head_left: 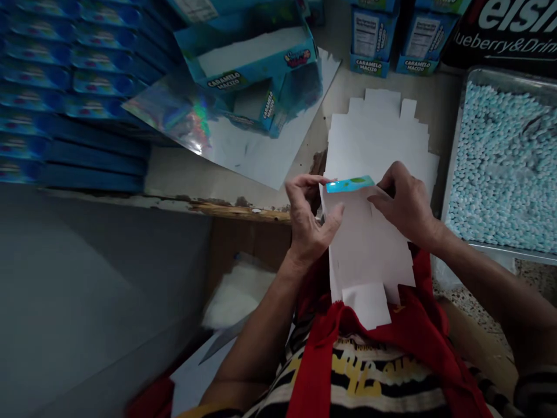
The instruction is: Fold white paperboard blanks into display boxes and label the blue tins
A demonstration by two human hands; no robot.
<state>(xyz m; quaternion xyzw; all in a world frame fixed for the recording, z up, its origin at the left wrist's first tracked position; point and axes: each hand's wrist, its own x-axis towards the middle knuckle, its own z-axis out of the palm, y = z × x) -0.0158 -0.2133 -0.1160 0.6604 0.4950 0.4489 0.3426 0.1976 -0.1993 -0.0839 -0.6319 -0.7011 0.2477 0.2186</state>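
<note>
A flat die-cut cardboard box blank (pixel 369 244) lies white side up, from the table's edge down toward my lap. One strip across its middle stands folded up, and its blue and green printed face (pixel 349 184) shows. My left hand (pixel 311 217) is at the left end of this strip, index finger touching it, thumb held apart. At the strip's right end my right hand (pixel 402 203) is closed, thumb and fingers pinching the card. Some fingertips of both hands are hidden.
Stacked blue boxes (pixel 100 58) fill the left. An open blue display box (pixel 256 67) lies on a shiny sheet (pixel 174 119). Small upright boxes (pixel 372 38) stand at the back. On the right is a metal tray (pixel 456 139) of pale blue candies (pixel 500 174).
</note>
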